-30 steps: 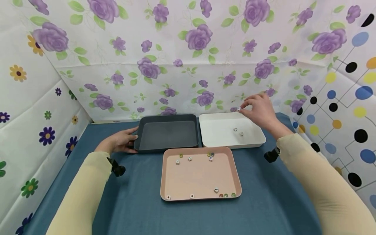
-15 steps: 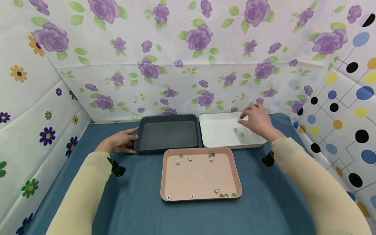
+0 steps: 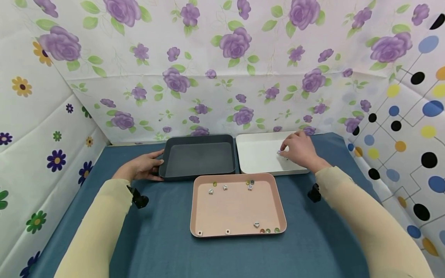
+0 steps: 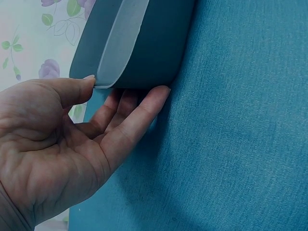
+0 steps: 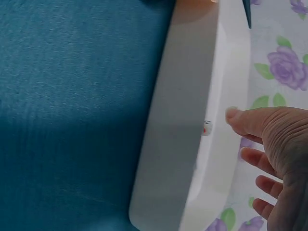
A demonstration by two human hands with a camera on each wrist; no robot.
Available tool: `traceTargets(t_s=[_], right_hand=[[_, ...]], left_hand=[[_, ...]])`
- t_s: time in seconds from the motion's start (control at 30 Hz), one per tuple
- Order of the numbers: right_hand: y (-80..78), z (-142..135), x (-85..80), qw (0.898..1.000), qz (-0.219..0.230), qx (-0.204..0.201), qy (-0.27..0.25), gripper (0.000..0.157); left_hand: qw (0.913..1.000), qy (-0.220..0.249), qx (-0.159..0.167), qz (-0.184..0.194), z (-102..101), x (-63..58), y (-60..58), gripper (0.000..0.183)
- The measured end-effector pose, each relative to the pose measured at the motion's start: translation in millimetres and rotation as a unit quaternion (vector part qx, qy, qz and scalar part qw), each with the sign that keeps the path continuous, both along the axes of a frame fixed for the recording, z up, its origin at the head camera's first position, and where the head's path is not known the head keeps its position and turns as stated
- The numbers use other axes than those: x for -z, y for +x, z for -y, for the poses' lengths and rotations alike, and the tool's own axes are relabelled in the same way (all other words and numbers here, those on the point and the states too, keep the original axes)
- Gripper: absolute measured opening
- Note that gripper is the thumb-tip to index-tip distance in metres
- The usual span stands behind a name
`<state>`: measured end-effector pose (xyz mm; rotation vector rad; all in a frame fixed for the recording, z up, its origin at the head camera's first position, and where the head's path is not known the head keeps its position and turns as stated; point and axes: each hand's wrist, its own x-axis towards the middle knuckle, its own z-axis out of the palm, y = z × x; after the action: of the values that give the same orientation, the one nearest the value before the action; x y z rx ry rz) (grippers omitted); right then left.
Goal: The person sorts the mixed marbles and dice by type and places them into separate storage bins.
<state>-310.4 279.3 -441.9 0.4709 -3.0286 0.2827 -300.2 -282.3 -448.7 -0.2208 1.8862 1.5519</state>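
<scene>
In the head view my left hand (image 3: 141,167) holds the left end of a dark grey tray (image 3: 161,172). The left wrist view has the thumb on its rim and the fingers against its outer wall. My right hand (image 3: 299,148) reaches into the white tray (image 3: 251,154), thumb and index together at a small white die (image 3: 279,152). A second white die (image 3: 286,158) lies under the hand, partly covered. In the right wrist view the thumb hides the index finger, and a die (image 5: 207,128) shows past the tray wall.
In front stands a pink tray (image 3: 240,206) with several dice and small glass pieces, among them a die (image 3: 256,224) and a green glass piece (image 3: 277,230). Blue cloth (image 3: 240,258) covers the table. A floral sheet (image 3: 208,96) hangs behind the trays.
My right hand has come down from above the white tray's back edge, carrying a die, to the dice on its floor. The left hand and the trays have stayed put.
</scene>
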Motion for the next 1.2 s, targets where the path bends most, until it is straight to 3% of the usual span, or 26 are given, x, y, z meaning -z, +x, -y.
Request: traceTargets(t_s=[0.27,0.83,1.2], right_hand=[[0.2,1.8,11.1,1.0,0.022,0.006,0.01,0.01],[1.9,5.7,17.6,0.999,0.03,0.008,0.025,0.012],[5.3,2.4,3.1,1.0,0.014,0.016,-0.009,0.018]], left_hand=[[1.0,0.003,0.001,0.0,0.6,0.0,0.5,0.066],[1.0,0.005,-0.001,0.002,0.2,2.8,0.3,0.066],[1.0,0.006,0.0,0.0,-0.8,1.4,-0.1,0.067]])
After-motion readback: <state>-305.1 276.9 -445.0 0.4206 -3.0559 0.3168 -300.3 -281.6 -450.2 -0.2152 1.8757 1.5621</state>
